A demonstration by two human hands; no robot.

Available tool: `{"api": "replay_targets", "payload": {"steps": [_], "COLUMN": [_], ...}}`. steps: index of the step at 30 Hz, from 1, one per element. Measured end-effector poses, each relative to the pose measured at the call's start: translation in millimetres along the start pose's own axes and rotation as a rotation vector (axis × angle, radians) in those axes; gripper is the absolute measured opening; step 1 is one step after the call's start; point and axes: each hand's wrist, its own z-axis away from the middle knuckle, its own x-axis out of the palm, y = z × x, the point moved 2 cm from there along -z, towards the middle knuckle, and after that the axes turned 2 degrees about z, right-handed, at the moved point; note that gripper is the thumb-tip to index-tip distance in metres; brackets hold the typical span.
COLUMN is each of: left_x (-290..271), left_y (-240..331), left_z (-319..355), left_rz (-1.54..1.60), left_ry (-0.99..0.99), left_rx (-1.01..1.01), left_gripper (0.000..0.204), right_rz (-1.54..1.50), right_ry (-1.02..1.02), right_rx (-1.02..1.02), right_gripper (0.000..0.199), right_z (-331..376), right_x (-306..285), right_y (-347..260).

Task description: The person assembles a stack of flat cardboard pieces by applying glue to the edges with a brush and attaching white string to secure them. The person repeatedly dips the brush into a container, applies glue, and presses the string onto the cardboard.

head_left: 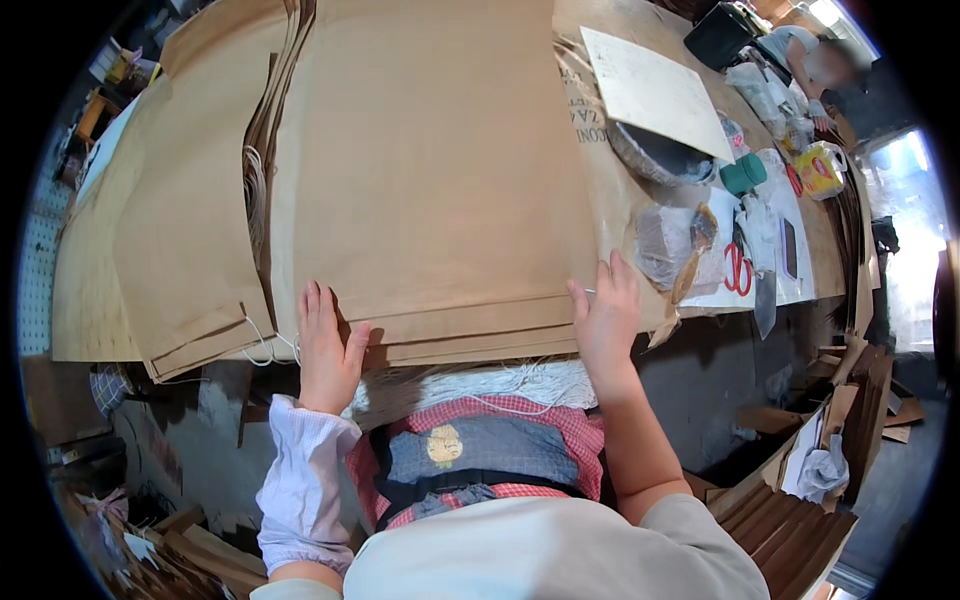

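Left grip (328, 350), right grip (608, 312) spread — at near corners of brown paper stack (440, 170).

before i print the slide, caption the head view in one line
Left hand and right hand at the near corners of stacked brown paper, red-handled scissors off to the right.

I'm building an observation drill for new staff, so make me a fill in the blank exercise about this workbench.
1. The left hand and right hand are at the near edge of large, ____ paper sheets.
2. The scissors nearest the right hand have ____ handles.
3. Those scissors lie to the ____ of both hands.
4. A pale sleeve cover is worn on the ____ arm.

Missing words: brown; red; right; left.
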Motion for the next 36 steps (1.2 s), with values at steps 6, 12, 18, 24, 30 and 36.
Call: {"api": "replay_targets", "payload": {"steps": [6,12,18,24,30,36], "left_x": [-10.2,-18.0,-82.1,-160.1,-220.7,-133.8], "left_y": [-6.5,-25.6,-43.6,-233.8,-383.9,-166.7], "left_z": [-0.8,13.3,36.6,66.0,65.4,16.2], "left_rz": [0.191,1.011,0.022,-0.024,-0.284,-0.399], "left_ry": [0.113,0.041,0.571,0.983,0.927,0.749], "left_rx": [-0.01,-0.42,0.086,-0.321,-0.505,-0.178], "left_gripper": [0.057,0.028,0.022,0.028,0.038,0.022], "right_rz": [-0.466,-1.139,-0.708,-1.306,-1.122,-0.96], "right_ry": [0.098,-0.393,-0.292,-0.914,-1.114,-0.441], "right_rx": [-0.05,0.316,0.023,0.131,-0.008,-0.721], "right_gripper": [0.029,0.04,0.032,0.048,0.043,0.03], "right_z": [1.4,2.1,-7.9,-26.0,-19.3,17.2], "right_x": [3.4,-21.4,-3.6,39.1,71.0,16.6], "right_y": [23.7,32.2,-56.1,-232.6,-347.7,-220.9]}}
